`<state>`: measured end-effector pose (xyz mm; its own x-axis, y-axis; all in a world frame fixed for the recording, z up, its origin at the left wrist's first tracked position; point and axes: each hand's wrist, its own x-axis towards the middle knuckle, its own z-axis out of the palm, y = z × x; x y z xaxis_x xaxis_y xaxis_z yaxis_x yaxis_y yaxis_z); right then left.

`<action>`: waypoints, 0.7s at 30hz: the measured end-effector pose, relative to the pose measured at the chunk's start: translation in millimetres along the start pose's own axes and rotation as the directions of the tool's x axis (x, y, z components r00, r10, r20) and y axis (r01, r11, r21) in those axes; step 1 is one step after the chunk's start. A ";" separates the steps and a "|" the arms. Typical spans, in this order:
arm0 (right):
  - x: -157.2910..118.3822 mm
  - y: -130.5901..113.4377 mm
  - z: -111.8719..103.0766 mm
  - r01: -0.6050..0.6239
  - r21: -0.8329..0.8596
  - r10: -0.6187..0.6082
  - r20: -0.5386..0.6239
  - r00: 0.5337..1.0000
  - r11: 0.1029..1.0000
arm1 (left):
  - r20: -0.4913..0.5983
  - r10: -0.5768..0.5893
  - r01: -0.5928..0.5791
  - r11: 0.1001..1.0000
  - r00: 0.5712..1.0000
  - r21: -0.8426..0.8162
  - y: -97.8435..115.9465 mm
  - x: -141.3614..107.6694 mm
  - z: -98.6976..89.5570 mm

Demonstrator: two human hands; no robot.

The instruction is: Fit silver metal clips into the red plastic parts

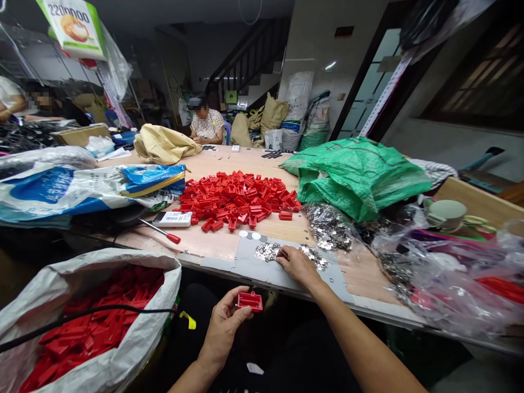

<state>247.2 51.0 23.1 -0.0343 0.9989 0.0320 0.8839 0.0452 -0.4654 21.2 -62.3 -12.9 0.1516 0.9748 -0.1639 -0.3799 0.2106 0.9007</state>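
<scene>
My left hand [223,325] grips a small red plastic case [249,302] between thumb and fingers, just off the table's front edge, its hollow side towards me. Over a grey sheet [245,259], my right hand [298,266] has its fingertips pinched together; whatever is between them is too small to make out. Beside those fingertips lies a heap of small shiny metal pieces [267,251]. More metal pieces [315,256] lie partly behind the hand. A large pile of similar red cases [241,197] spreads across the table beyond the sheet.
An open white sack [164,273] of red parts stands at the left. A red-handled screwdriver [167,234] lies near a white device [172,219]. A green woven bag [360,172] and clear plastic bags [446,278] crowd the right. A person [208,124] sits across the table.
</scene>
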 end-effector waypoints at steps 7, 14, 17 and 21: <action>-4.2 5.2 -2.2 -0.015 0.033 0.016 -0.023 1.000 0.999 | -0.062 0.000 0.000 1.000 0.998 0.009 4.6 -3.6 -4.7; -20.4 17.2 -8.1 -0.050 0.079 0.056 -0.075 0.996 0.996 | -0.076 -0.020 0.024 0.999 0.997 0.044 1.0 -4.1 -3.3; -26.0 19.6 -10.5 -0.052 0.100 0.061 -0.088 0.994 0.994 | -0.122 -0.012 0.016 1.000 0.992 0.026 -0.9 -4.1 1.7; -32.5 20.5 -11.1 -0.062 0.141 0.079 -0.117 0.990 0.988 | -0.158 -0.008 0.014 0.999 0.987 0.040 -5.2 -4.6 4.5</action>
<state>271.7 19.3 22.4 0.0905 0.9911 0.0978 0.8095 -0.0160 -0.5869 26.5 -68.3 -15.0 0.0082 0.9725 -0.2328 -0.3413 0.2215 0.9135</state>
